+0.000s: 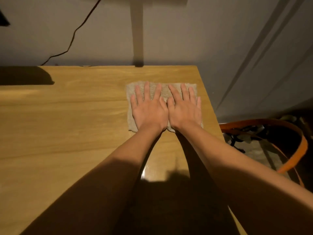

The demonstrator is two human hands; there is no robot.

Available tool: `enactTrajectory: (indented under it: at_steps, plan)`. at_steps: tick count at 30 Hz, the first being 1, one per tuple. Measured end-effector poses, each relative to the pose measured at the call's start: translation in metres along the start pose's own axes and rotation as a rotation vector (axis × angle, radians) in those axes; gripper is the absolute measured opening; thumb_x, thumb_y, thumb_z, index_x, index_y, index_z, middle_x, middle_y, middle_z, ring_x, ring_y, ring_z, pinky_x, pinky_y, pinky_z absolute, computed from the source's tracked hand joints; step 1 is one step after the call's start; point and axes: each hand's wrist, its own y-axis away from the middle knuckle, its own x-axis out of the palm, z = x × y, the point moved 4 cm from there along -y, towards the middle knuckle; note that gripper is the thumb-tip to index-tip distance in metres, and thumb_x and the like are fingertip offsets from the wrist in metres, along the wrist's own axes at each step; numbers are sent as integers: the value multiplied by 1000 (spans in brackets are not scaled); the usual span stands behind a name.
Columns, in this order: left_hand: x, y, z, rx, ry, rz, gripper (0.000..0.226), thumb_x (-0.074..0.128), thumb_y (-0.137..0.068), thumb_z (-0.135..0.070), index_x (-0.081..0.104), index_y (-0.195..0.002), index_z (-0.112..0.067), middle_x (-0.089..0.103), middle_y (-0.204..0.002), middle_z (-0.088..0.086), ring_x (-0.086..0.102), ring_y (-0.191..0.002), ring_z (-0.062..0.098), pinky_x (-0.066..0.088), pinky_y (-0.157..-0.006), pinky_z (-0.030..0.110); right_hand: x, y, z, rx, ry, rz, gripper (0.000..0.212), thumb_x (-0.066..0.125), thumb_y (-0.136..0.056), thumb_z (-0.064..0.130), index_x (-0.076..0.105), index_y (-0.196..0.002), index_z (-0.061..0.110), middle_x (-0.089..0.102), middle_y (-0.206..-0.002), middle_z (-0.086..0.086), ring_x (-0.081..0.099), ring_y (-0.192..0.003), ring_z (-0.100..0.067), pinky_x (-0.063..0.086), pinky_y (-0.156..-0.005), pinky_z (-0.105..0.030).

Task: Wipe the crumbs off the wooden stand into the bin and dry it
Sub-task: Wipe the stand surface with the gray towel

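A beige cloth (163,88) lies flat on the wooden stand (67,124), close to its right edge. My left hand (149,109) presses on the cloth's left half with straight, spread fingers. Beside it, thumb against thumb, my right hand (185,107) lies flat on the cloth's right half. Both hands cover most of the cloth. Below the stand's right edge sits a bin (294,153) with an orange rim and a dark bag inside. No crumbs show on the wood.
A grey wall rises behind the stand, with a black cable (72,37) hanging down it to the back edge. A dark object (23,75) sits at the stand's far left. A pale vertical strip (137,31) runs up the wall.
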Motion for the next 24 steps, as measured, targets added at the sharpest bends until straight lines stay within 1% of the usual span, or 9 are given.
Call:
enactTrajectory:
  at_steps: [4, 8, 14, 18, 24]
  plan:
    - [8, -59, -17, -10, -17, -1, 55, 6, -103, -44, 1, -158, -40, -3, -169, -2, -11, -154, 29, -3, -123, 48, -9, -64, -2, -9, 30, 14, 54, 13, -105, 49, 8, -159, 48, -4, -171, 6, -11, -156, -17, -4, -126, -49]
    - [10, -86, -27, -21, -32, 3, 56, 4, -102, -43, -1, -158, -38, -5, -169, 0, -11, -154, 31, -3, -123, 49, -16, -96, -5, -33, 39, 27, 54, 14, -105, 49, 10, -159, 46, -1, -171, 5, -9, -157, -18, -3, -126, -49]
    - [9, -86, -27, -7, -22, 5, 56, 4, -103, -44, 1, -158, -38, -3, -169, 0, -11, -154, 31, -4, -123, 50, -17, -93, -4, 24, 8, -12, 53, 19, -105, 50, 16, -158, 48, 3, -171, 8, -6, -157, -16, -3, -125, -51]
    - [6, -84, -24, 30, -14, 21, 56, 5, -103, -44, 0, -158, -38, -6, -169, 2, -12, -153, 32, -4, -123, 51, -17, -87, -3, 69, 4, -12, 55, 19, -104, 51, 13, -159, 47, 0, -171, 8, -9, -156, -16, -3, -125, -51]
    - [6, -80, -23, 62, -1, 28, 56, 6, -103, -46, 1, -158, -39, -8, -168, 4, -14, -153, 33, -5, -122, 52, -18, -78, -3, 60, 16, 6, 56, 18, -105, 50, 11, -160, 44, -2, -171, 5, -10, -157, -18, -3, -126, -48]
